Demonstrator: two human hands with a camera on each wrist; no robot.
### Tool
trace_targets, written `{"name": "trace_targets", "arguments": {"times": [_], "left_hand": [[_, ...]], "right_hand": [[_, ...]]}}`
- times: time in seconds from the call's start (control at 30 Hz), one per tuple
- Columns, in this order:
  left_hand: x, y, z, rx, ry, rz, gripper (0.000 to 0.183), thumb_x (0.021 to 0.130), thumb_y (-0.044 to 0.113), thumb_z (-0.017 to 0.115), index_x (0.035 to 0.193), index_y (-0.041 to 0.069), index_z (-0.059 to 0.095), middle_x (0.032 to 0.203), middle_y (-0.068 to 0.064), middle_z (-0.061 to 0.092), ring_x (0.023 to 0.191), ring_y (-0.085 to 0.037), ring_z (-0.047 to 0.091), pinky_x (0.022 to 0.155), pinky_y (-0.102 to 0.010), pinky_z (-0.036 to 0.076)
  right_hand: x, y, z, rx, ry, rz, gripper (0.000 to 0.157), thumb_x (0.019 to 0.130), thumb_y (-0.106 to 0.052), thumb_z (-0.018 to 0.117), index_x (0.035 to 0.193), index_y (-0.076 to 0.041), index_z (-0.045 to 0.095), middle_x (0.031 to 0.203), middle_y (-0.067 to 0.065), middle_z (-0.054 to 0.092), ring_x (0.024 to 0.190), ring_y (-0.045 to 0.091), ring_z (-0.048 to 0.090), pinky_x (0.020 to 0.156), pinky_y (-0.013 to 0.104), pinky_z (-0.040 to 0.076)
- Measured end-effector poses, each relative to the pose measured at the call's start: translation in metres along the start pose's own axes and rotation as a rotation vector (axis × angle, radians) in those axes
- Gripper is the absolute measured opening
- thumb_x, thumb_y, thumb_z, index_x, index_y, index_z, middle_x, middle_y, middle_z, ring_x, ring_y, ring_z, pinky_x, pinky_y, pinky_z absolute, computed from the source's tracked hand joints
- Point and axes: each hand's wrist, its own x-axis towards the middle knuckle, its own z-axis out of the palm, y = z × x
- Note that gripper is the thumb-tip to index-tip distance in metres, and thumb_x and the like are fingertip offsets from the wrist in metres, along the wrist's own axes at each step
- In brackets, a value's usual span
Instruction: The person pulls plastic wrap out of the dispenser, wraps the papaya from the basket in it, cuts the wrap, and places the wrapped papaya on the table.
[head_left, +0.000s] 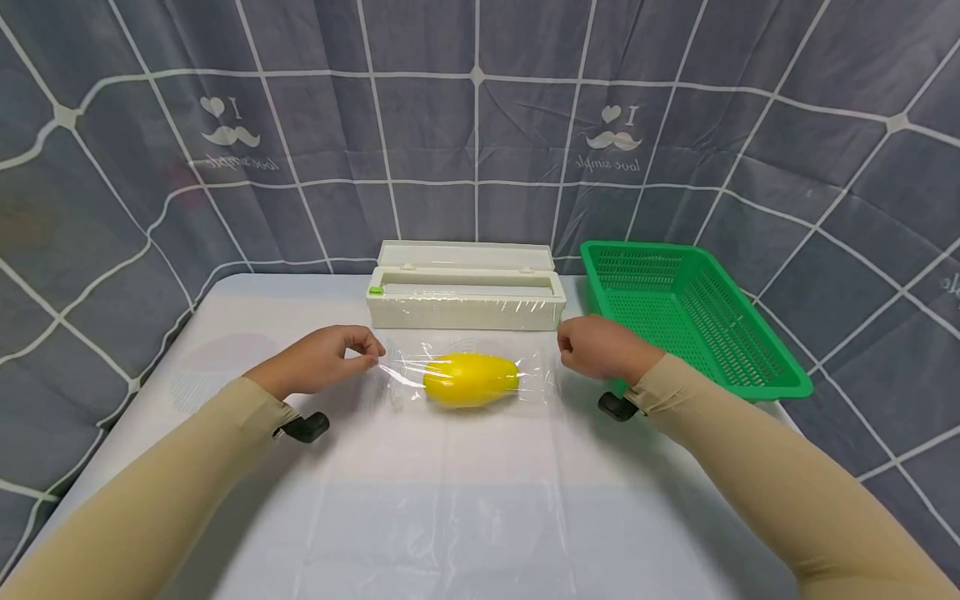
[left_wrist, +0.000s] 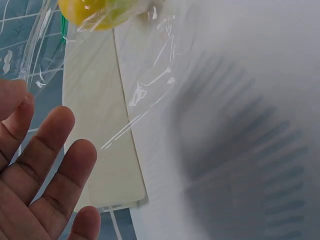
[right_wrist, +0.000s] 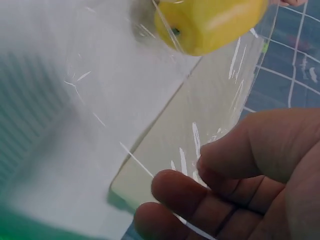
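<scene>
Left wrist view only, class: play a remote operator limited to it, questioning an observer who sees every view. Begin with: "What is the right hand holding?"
Observer: The right hand pinches the clear, thin plastic film at its right end.
Operator: Is the lid of the long white rectangular plastic box open?
Observer: Yes, the head view shows it raised along the back.
Operator: What stands right of the box?
Observer: A green rectangular openwork plastic basket.

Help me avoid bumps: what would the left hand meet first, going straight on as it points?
The left hand would first meet the clear film it pinches; beyond, probably the yellow fruit, though depth is unclear.
</scene>
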Motion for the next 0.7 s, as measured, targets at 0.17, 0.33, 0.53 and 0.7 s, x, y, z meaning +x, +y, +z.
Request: {"name": "trace_targets", "arguments": {"times": [0.17, 0.33, 0.53, 0.7], "left_hand": [[0.007, -0.004, 0.002, 0.029, -0.013, -0.021, 0.011, 0.103, 0.019, 0.065, 0.105, 0.011, 0.073, 0.112, -0.002, 0.075, 0.107, -0.022, 0.066, 0.097, -0.048, 0.051], [0.013, -0.005, 0.005, 0.06, -0.063, -0.063, 0.013, 0.104, 0.021, 0.063, 0.105, 0.012, 0.073, 0.111, -0.002, 0.075, 0.11, -0.025, 0.065, 0.096, -0.046, 0.05], [0.017, -0.008, 0.01, 0.111, -0.086, -0.078, 0.012, 0.104, 0.02, 0.062, 0.1, 0.014, 0.071, 0.109, -0.003, 0.074, 0.105, -0.026, 0.064, 0.093, -0.044, 0.05], [0.019, -0.007, 0.015, 0.146, -0.093, -0.081, 0.012, 0.103, 0.02, 0.061, 0.095, 0.016, 0.07, 0.105, -0.003, 0.073, 0.096, -0.023, 0.06, 0.088, -0.04, 0.048]], "right_hand": [[0.008, -0.001, 0.002, -0.042, -0.044, -0.001, 0.014, 0.096, -0.006, 0.057, 0.085, -0.01, 0.066, 0.079, 0.002, 0.065, 0.072, 0.017, 0.056, 0.065, 0.03, 0.045], [0.011, -0.001, 0.006, -0.065, -0.067, -0.017, 0.014, 0.095, -0.005, 0.056, 0.087, -0.009, 0.067, 0.084, 0.004, 0.068, 0.074, 0.019, 0.059, 0.066, 0.032, 0.05], [0.013, -0.003, 0.014, -0.094, -0.065, -0.017, 0.015, 0.095, -0.005, 0.055, 0.089, -0.008, 0.068, 0.087, 0.005, 0.07, 0.077, 0.02, 0.063, 0.068, 0.034, 0.055], [0.016, -0.004, 0.018, -0.123, -0.065, -0.004, 0.015, 0.095, -0.005, 0.055, 0.089, -0.009, 0.067, 0.086, 0.005, 0.07, 0.077, 0.02, 0.063, 0.065, 0.035, 0.054]]}}
